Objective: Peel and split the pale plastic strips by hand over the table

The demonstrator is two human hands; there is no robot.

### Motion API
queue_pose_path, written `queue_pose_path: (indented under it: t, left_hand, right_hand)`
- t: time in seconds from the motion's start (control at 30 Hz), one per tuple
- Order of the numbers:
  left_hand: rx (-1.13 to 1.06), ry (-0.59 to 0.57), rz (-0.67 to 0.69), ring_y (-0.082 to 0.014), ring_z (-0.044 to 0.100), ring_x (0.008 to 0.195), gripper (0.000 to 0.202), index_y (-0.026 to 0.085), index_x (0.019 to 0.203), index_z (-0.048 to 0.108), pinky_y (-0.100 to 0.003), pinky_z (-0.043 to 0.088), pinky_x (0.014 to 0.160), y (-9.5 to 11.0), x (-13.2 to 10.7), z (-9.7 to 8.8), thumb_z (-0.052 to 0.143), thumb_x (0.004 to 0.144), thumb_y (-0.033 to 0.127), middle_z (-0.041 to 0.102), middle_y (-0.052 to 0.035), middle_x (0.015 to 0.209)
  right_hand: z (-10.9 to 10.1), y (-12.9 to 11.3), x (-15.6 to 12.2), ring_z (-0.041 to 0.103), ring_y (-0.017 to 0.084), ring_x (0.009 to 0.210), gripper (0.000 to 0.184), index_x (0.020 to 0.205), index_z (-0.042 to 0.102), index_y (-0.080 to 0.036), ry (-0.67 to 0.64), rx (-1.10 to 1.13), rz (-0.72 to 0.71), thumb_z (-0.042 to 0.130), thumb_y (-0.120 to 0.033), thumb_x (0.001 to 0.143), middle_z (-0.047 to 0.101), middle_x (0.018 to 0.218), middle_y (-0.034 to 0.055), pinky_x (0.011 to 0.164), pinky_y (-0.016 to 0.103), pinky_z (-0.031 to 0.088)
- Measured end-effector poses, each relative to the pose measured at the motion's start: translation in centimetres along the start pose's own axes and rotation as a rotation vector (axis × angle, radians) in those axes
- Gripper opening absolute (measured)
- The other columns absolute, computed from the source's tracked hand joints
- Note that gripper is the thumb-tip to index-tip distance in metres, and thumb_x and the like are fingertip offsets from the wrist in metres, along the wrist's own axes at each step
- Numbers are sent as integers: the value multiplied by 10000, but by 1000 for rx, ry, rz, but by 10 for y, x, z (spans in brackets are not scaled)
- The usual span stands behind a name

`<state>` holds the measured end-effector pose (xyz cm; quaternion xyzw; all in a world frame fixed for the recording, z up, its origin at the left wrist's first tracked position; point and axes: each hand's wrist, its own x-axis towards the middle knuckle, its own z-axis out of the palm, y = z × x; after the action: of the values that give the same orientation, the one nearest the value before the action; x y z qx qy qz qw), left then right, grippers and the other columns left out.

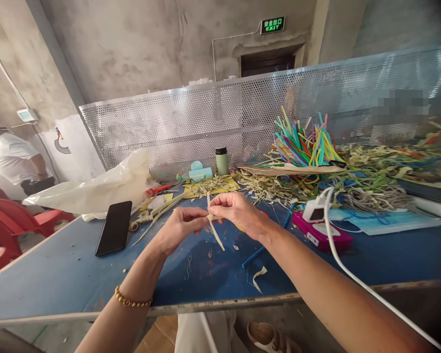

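Observation:
Over the middle of the blue table, my left hand (pixel 183 225) and my right hand (pixel 238 212) meet, both closed in a pinch on one pale, flat leaf strip (pixel 216 235). One end of the strip points up between the fingers and another hangs down toward the tabletop. The strip crosses or folds where the fingertips meet, but the fingers partly hide that spot. Just right of my right hand lies a blue stick (pixel 253 256), and a curled pale scrap (pixel 259 279) rests near the table's front edge.
A black phone (pixel 113 229) and a plastic bag (pixel 95 184) are on the left. Behind stand a green bottle (pixel 222 162) and colourful pipe cleaners (pixel 308 142). Right are a magenta box (pixel 327 235) and a white cable (pixel 338 260). A person (pixel 20 159) stands far left.

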<state>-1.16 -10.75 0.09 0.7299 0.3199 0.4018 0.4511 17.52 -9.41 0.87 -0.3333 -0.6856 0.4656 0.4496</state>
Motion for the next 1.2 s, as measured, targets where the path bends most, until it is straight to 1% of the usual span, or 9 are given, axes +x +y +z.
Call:
queue_pose_path:
  t: [0.13,0.27,0.37,0.43,0.57,0.7,0.87,1.03,1.2]
  left_hand:
    - [95,118,40,-129,507,596,278,136,915,761,-259,376,571,5,2,5,724,766,368,643,-39,701]
    - [104,238,102,-128,526,547,266,140,868,735,-264,383,552,-3,5,7,777,711,351,641,-21,642]
    - [66,224,88,-150,568,568,230,137,877,731,-287,430,615,-9,7,7,758,729,311,644,-17,580]
    - [51,231,63,-146,560,547,204,131,863,733,-287,430,607,-9,7,8,742,739,293,632,-12,550]
    - [40,230,9,-111,512,483,150,129,801,724,-261,391,537,-6,5,10,724,727,259,613,1,569]
    - [-4,197,-24,-123,558,503,137,129,807,699,-266,419,561,-5,4,12,687,743,249,638,-8,621]
    - [-131,99,-27,-124,557,533,178,119,766,681,-267,419,585,-7,4,11,660,797,293,628,-22,605]
    - [-193,128,-50,-91,501,475,263,110,738,649,-241,379,513,-8,5,11,752,741,352,596,1,586]
    - [-180,130,-35,-78,482,461,274,121,673,619,-234,365,503,-9,6,11,775,716,341,584,13,566]
  right_hand:
    - [1,0,1,505,79,505,75,719,641,-134,102,-64,1,641,-208,736,601,621,-4,511,222,395]
    - [4,1,2,468,74,447,52,726,597,-149,180,-123,12,611,-189,756,556,548,-27,453,212,340]
    - [5,7,5,425,70,432,42,754,575,-163,225,-164,-29,592,-198,771,531,542,-42,442,213,312]
    - [5,10,6,475,84,508,38,756,581,-162,225,-220,-88,597,-197,763,576,624,-18,493,218,355]
    - [5,13,7,534,113,616,27,742,585,-164,182,-363,-162,586,-182,762,610,693,4,580,233,412]
    - [6,14,7,545,116,618,28,747,570,-170,175,-424,-187,562,-160,772,619,701,6,594,238,427]
    - [8,17,7,552,123,613,21,774,558,-175,188,-435,-190,545,-175,791,619,697,11,570,238,424]
    - [9,19,8,563,122,623,15,765,556,-175,166,-393,-197,556,-179,779,625,703,12,574,233,434]
    - [11,18,9,567,128,598,22,756,576,-166,180,-329,-99,576,-188,751,627,681,15,556,240,436]
